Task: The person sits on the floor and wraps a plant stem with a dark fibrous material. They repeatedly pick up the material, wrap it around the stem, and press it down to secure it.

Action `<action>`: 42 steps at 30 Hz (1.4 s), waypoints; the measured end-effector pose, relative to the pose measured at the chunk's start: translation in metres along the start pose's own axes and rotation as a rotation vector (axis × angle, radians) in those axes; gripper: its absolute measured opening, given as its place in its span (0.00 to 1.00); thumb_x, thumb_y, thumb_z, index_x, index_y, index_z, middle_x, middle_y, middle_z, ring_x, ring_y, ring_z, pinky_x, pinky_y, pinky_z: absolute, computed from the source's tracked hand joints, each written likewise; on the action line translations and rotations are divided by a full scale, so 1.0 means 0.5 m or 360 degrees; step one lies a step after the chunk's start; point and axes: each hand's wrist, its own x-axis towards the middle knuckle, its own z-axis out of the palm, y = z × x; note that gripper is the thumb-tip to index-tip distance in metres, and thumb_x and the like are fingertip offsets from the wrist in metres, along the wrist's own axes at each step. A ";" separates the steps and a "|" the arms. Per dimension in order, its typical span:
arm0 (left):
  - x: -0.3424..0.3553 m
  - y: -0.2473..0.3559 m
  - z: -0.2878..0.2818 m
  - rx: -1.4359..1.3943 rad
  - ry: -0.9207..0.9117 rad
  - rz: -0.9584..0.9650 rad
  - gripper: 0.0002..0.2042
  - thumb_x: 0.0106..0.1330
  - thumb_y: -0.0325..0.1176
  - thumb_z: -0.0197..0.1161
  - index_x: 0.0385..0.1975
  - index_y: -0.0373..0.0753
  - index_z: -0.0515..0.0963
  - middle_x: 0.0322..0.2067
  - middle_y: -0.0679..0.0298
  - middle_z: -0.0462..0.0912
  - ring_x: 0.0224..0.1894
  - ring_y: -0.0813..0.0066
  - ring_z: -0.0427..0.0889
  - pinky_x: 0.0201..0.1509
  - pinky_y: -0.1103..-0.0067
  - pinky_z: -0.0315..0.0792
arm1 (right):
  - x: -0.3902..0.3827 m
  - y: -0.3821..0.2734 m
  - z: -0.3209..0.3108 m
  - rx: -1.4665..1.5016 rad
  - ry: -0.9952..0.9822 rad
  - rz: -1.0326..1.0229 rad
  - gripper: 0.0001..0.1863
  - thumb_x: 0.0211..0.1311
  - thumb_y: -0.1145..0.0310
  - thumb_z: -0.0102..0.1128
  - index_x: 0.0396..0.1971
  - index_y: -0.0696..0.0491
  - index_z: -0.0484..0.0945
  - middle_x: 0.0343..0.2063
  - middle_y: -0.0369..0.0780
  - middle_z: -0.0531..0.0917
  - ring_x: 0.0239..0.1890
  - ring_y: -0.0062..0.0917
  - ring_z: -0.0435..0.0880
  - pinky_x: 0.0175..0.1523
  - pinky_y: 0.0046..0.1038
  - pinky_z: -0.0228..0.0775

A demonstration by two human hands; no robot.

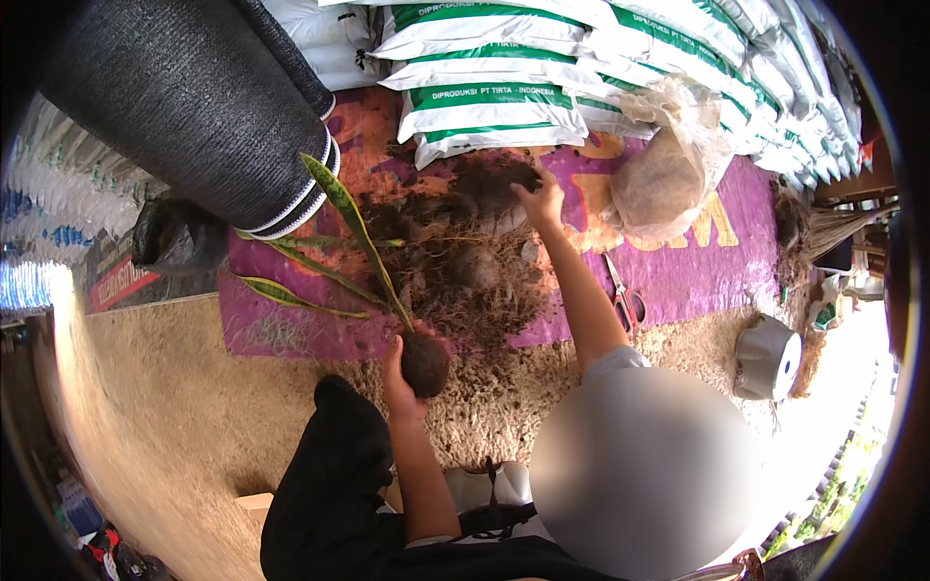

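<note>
My left hand (400, 381) is wrapped round the root ball (425, 364) of a snake plant, a compact brown lump held above the near edge of the purple sheet. From it the plant's long yellow-edged green leaves (360, 230) rise up and to the left. My right hand (544, 201) reaches to the far side of a pile of dark soil (489, 179), its thumb and fingers apart at the soil. Between the hands lies a tangle of loose brown roots (475, 300) mixed with crumbled soil.
Red-handled scissors (625, 298) lie right of the soil on the purple sheet (678, 281). Behind them sits a clear plastic bag of brown material (664, 184). White-and-green sacks (494, 102) are stacked at the back. Large black rolls (194, 107) stand left; a grey pot (765, 356) lies right.
</note>
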 end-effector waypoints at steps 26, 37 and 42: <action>-0.005 0.006 0.003 -0.0219 0.0016 -0.0047 0.20 0.66 0.47 0.50 0.46 0.36 0.72 0.36 0.59 0.79 0.41 0.64 0.79 0.44 0.69 0.75 | -0.172 -0.250 0.205 -0.1419 -0.1179 -0.1730 0.14 0.55 0.65 0.56 0.42 0.49 0.79 0.47 0.37 0.75 0.54 0.32 0.69 0.58 0.40 0.60; -0.050 0.035 0.036 -0.0456 -0.0152 -0.0050 0.21 0.66 0.49 0.49 0.47 0.37 0.72 0.37 0.60 0.79 0.41 0.64 0.79 0.43 0.67 0.75 | -0.098 -0.327 0.008 -0.0008 -0.0944 -0.0721 0.23 0.49 0.63 0.66 0.47 0.54 0.76 0.44 0.44 0.79 0.48 0.33 0.77 0.51 0.32 0.68; -0.093 0.034 0.089 -0.0466 -0.0334 -0.0083 0.21 0.65 0.51 0.50 0.46 0.39 0.73 0.38 0.62 0.79 0.42 0.65 0.78 0.41 0.66 0.75 | -0.057 -0.351 -0.152 0.0972 -0.0928 0.0281 0.24 0.60 0.58 0.59 0.51 0.58 0.72 0.43 0.39 0.79 0.43 0.24 0.78 0.46 0.27 0.71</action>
